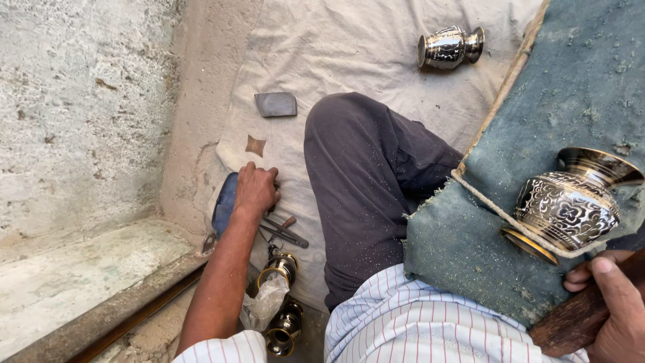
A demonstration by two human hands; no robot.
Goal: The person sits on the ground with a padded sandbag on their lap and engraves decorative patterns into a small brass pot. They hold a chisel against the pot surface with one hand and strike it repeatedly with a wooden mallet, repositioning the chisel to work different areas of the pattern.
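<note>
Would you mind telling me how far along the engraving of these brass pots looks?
Done: one engraved pot lies finished on the cloth. In hand: a patterned pot roped onto the green pad; right hand holds a wooden handle, left hand reaches the tools. Left: plainer pots beside the knee.

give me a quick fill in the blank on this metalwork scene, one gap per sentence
1. The left hand reaches down beside the blue ____.
2. The engraved shiny metal pot is tied onto the green-grey pad with a ____.
3. The right hand grips a ____ stick.
4. A second silvery engraved pot lies on the ____ cloth.

Missing words: tray; rope; wooden; beige
</note>
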